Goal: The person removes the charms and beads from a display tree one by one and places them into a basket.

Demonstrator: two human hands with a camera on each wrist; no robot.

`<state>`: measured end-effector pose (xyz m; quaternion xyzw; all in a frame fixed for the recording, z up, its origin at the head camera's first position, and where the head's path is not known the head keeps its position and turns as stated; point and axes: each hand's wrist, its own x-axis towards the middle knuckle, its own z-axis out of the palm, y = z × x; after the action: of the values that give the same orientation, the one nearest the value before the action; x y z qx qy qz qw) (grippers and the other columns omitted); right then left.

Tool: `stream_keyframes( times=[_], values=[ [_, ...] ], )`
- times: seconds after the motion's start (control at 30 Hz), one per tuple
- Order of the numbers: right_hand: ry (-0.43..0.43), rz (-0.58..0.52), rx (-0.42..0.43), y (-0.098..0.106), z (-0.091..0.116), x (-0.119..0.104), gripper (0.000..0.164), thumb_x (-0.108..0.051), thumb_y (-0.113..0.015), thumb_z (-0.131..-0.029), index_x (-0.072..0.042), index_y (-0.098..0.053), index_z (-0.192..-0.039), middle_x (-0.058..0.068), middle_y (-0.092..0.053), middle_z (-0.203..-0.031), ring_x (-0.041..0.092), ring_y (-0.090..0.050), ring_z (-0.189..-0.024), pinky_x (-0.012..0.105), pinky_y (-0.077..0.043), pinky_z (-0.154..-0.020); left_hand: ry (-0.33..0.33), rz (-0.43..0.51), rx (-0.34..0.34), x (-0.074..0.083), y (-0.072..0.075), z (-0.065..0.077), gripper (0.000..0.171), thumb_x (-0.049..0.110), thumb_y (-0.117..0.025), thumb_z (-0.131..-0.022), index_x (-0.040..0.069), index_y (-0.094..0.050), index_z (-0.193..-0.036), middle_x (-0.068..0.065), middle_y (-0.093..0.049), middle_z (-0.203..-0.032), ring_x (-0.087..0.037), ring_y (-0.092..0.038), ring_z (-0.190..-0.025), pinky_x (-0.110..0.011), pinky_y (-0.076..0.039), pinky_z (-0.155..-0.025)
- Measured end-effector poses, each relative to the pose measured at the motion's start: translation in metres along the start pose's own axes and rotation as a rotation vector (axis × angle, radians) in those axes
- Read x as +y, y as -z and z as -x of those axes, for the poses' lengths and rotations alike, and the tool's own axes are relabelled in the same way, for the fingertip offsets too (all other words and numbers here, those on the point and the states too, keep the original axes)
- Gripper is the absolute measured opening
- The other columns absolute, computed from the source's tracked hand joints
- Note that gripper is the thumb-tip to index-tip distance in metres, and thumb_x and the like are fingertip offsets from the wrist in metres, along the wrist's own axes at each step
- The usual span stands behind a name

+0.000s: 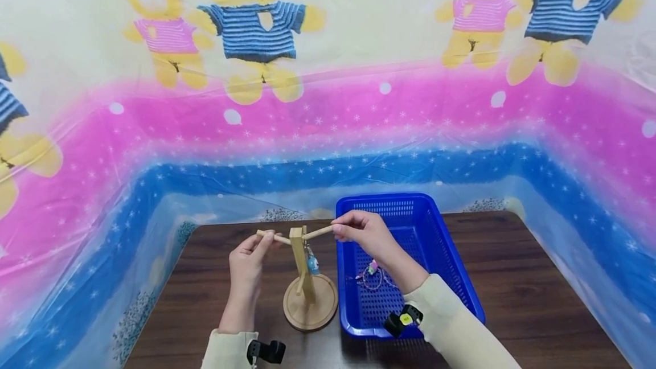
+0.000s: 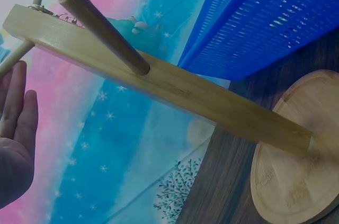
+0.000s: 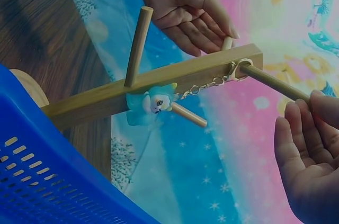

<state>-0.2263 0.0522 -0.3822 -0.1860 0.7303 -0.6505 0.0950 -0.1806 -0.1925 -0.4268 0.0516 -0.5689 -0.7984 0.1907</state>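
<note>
A wooden peg stand point(image 1: 298, 252) with a round base rises from the table, several pegs sticking out of its post. At the upper left peg point(image 1: 282, 238), my left hand point(image 1: 246, 266) pinches the outer end between thumb and fingers. My right hand point(image 1: 368, 237) pinches the tip of the upper right peg point(image 3: 275, 83). A keychain point(image 3: 151, 105) with a light-blue figure hangs by its metal ring from that right peg, the ring close against the post. Lower pegs point(image 2: 103, 30) on the post carry nothing.
Right of the stand is a blue plastic basket point(image 1: 465, 281), partly under my right forearm. Inside lies a pink-and-green charm point(image 1: 372, 267) with a beaded loop. The dark wooden table point(image 1: 523, 295) meets a printed cloth point(image 1: 287, 147) at the back and sides.
</note>
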Motion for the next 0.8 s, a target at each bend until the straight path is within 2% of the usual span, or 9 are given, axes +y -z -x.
stream_keyframes(
  times=[0.17, 0.33, 0.4, 0.57, 0.7, 0.8],
  values=[
    [0.002, 0.009, -0.021, 0.002, 0.001, 0.000, 0.022, -0.012, -0.069, -0.098, 0.005, -0.072, -0.112, -0.009, -0.073, -0.088, 0.008, -0.070, -0.085, 0.031, -0.064, -0.086, 0.026, 0.042, -0.012, 0.002, -0.003, -0.002, 0.036, -0.001, -0.062, -0.099, 0.024, -0.077, -0.077, 0.011, -0.078, -0.077, -0.001, -0.075, -0.074, -0.017, -0.063, -0.080],
    [0.007, 0.009, -0.038, 0.002, 0.003, 0.002, 0.022, -0.012, -0.069, -0.098, 0.006, -0.072, -0.110, -0.005, -0.074, -0.089, 0.008, -0.070, -0.084, 0.041, -0.064, -0.091, 0.062, 0.052, -0.035, 0.005, -0.004, -0.005, 0.035, 0.001, -0.061, -0.100, 0.023, -0.077, -0.078, 0.011, -0.078, -0.076, -0.001, -0.075, -0.073, -0.017, -0.062, -0.081],
    [0.012, 0.014, -0.046, 0.002, 0.004, 0.002, 0.022, -0.012, -0.070, -0.097, 0.007, -0.072, -0.109, -0.004, -0.074, -0.089, 0.008, -0.070, -0.083, 0.039, -0.064, -0.090, 0.076, 0.034, -0.040, 0.006, -0.005, -0.006, 0.034, 0.003, -0.062, -0.101, 0.024, -0.077, -0.078, 0.011, -0.078, -0.077, 0.000, -0.075, -0.072, -0.016, -0.062, -0.081],
    [0.041, 0.031, -0.081, 0.001, 0.010, 0.003, 0.022, -0.011, -0.071, -0.096, 0.008, -0.071, -0.107, -0.010, -0.072, -0.087, 0.006, -0.067, -0.081, 0.023, -0.060, -0.079, 0.113, -0.022, -0.050, 0.008, -0.006, -0.009, 0.032, 0.007, -0.062, -0.101, 0.026, -0.076, -0.079, 0.012, -0.079, -0.077, 0.001, -0.075, -0.072, -0.016, -0.061, -0.080],
    [0.072, 0.042, -0.108, 0.000, 0.015, 0.003, 0.023, -0.011, -0.072, -0.096, 0.010, -0.071, -0.105, -0.011, -0.072, -0.086, 0.005, -0.066, -0.079, 0.021, -0.059, -0.076, 0.132, -0.051, -0.062, 0.007, -0.009, -0.012, 0.030, 0.008, -0.061, -0.102, 0.026, -0.075, -0.082, 0.013, -0.078, -0.076, 0.001, -0.074, -0.072, -0.017, -0.062, -0.080],
    [0.093, 0.052, -0.112, -0.001, 0.017, 0.003, 0.022, -0.010, -0.072, -0.095, 0.010, -0.071, -0.104, -0.006, -0.072, -0.088, 0.005, -0.066, -0.078, 0.021, -0.059, -0.075, 0.142, -0.072, -0.068, 0.007, -0.010, -0.014, 0.029, 0.009, -0.062, -0.102, 0.025, -0.075, -0.083, 0.014, -0.078, -0.075, 0.002, -0.074, -0.071, -0.016, -0.061, -0.079]
  ],
)
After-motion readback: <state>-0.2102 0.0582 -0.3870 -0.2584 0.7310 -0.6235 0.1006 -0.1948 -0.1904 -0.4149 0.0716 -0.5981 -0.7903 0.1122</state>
